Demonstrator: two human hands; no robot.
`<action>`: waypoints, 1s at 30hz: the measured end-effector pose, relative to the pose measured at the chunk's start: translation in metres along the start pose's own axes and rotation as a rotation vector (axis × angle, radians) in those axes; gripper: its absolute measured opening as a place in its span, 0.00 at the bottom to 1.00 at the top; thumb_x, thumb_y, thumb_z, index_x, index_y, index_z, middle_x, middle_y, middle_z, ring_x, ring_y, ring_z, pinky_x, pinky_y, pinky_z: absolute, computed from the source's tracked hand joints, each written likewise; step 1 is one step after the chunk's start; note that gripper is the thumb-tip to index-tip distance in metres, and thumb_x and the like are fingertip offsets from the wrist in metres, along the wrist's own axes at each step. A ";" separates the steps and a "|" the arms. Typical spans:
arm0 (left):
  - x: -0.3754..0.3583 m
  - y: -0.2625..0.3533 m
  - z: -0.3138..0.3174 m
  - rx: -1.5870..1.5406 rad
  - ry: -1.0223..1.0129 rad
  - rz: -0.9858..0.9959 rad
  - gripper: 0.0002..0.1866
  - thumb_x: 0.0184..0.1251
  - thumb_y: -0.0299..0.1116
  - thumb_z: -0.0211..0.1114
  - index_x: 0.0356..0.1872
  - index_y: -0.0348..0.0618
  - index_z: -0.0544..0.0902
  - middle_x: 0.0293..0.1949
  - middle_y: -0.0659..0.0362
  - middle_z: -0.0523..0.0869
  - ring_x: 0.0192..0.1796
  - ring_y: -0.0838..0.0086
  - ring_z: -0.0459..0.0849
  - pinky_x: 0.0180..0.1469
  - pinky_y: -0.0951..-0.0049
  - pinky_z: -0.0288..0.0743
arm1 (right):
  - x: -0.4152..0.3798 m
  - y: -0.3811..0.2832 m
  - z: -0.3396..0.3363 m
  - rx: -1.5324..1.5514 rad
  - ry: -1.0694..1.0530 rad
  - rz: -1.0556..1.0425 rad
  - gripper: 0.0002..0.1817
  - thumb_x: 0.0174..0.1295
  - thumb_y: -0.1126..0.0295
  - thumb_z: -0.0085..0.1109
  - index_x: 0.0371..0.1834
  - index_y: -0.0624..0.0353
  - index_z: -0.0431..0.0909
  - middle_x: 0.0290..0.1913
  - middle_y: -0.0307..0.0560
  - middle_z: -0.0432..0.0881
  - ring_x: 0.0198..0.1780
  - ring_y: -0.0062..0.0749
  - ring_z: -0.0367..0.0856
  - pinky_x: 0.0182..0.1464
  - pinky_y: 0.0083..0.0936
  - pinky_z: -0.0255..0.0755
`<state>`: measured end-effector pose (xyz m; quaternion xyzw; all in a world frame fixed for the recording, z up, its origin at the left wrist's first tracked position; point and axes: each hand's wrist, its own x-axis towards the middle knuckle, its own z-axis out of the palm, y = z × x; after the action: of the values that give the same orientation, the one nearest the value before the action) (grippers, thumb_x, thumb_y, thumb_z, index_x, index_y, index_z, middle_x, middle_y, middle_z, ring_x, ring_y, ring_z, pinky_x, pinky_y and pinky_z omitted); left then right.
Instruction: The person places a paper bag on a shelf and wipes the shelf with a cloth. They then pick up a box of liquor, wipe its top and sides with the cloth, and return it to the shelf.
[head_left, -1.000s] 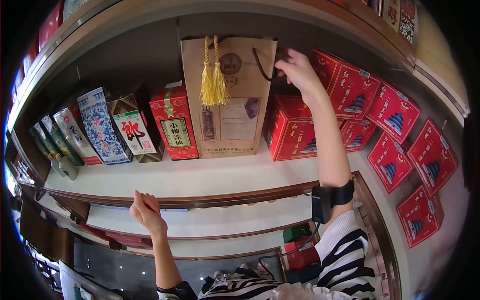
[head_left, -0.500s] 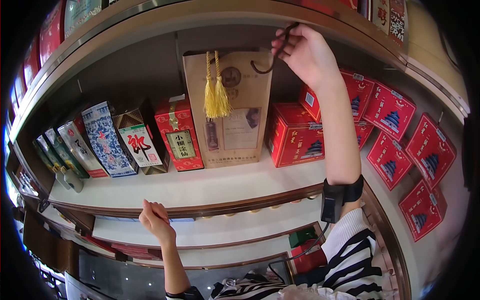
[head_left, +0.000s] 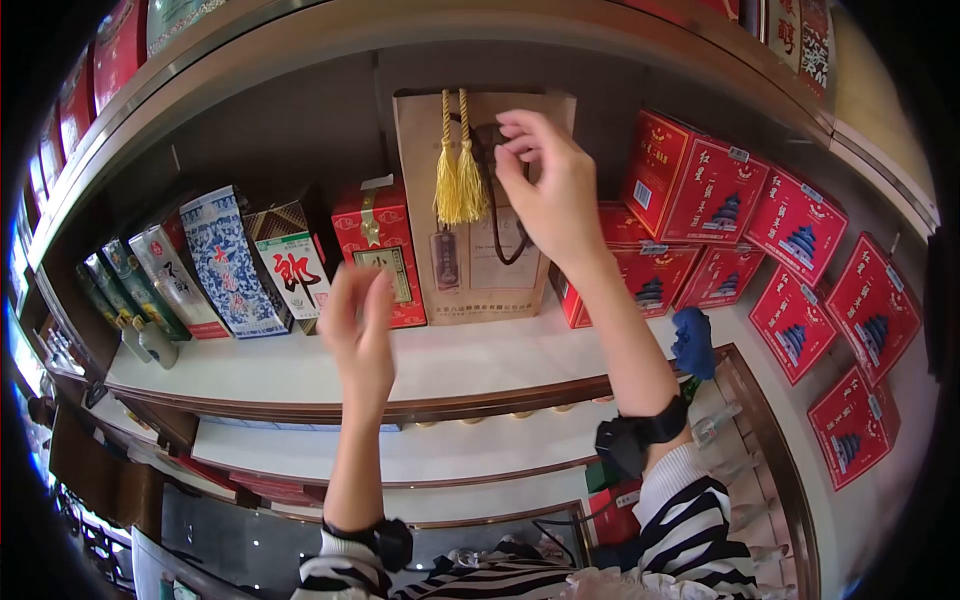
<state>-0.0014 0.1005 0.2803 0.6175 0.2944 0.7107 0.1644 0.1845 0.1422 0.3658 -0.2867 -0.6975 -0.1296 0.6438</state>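
Note:
A tall brown paper bag (head_left: pixel 452 290) stands upright at the middle of the shelf (head_left: pixel 470 365), with a yellow tassel (head_left: pixel 458 185) hanging down its front. My right hand (head_left: pixel 548 195) is raised in front of the bag's upper right part. Its fingertips pinch the dark cord handle (head_left: pixel 514 250), whose loop hangs down over the bag's face. My left hand (head_left: pixel 360 325) is lifted in front of the shelf, just left of the bag. Its fingers are spread and it holds nothing. It partly covers a red box with a gold label (head_left: pixel 380 225).
Left of the bag stand several upright boxes, among them a blue-and-white one (head_left: pixel 232 265). Red boxes (head_left: pixel 700 190) are stacked and lined up along the right. A blue object (head_left: pixel 693 340) lies at the shelf's right edge. Lower shelves (head_left: pixel 440 455) run beneath.
My right hand came down from above the bag to its front, bringing the cord handle with it. My left hand rose from the shelf's front edge and opened.

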 end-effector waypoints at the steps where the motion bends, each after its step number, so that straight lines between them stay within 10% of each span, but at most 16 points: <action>1: 0.016 0.006 0.018 -0.022 0.012 0.138 0.05 0.58 0.25 0.58 0.35 0.35 0.75 0.26 0.62 0.75 0.31 0.81 0.74 0.32 0.82 0.64 | 0.000 0.002 0.010 -0.120 0.022 -0.013 0.15 0.51 0.80 0.56 0.44 0.64 0.73 0.35 0.50 0.79 0.34 0.28 0.79 0.38 0.22 0.72; 10: 0.097 0.009 0.087 0.491 0.210 0.451 0.22 0.49 0.30 0.64 0.47 0.37 0.69 0.38 0.50 0.77 0.39 0.56 0.73 0.48 0.62 0.64 | -0.039 0.013 0.051 0.219 0.032 0.297 0.17 0.45 0.84 0.56 0.42 0.64 0.72 0.31 0.48 0.77 0.28 0.29 0.78 0.30 0.20 0.71; 18: 0.106 0.012 0.074 0.274 0.112 0.291 0.24 0.46 0.24 0.61 0.48 0.36 0.69 0.30 0.53 0.80 0.28 0.72 0.83 0.30 0.76 0.74 | -0.041 0.013 0.043 0.094 0.065 0.260 0.13 0.44 0.83 0.55 0.36 0.64 0.75 0.29 0.47 0.77 0.26 0.28 0.76 0.30 0.20 0.70; 30: 0.073 -0.018 0.065 0.021 -0.138 -0.003 0.15 0.53 0.29 0.64 0.41 0.33 0.77 0.32 0.52 0.85 0.31 0.73 0.85 0.33 0.77 0.76 | -0.101 0.006 0.051 0.176 -0.191 0.327 0.13 0.53 0.78 0.52 0.44 0.67 0.73 0.38 0.55 0.78 0.38 0.47 0.78 0.40 0.34 0.71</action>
<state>0.0462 0.1718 0.3301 0.6662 0.2906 0.6631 0.1790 0.1463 0.1516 0.2594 -0.3497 -0.7083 0.0656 0.6096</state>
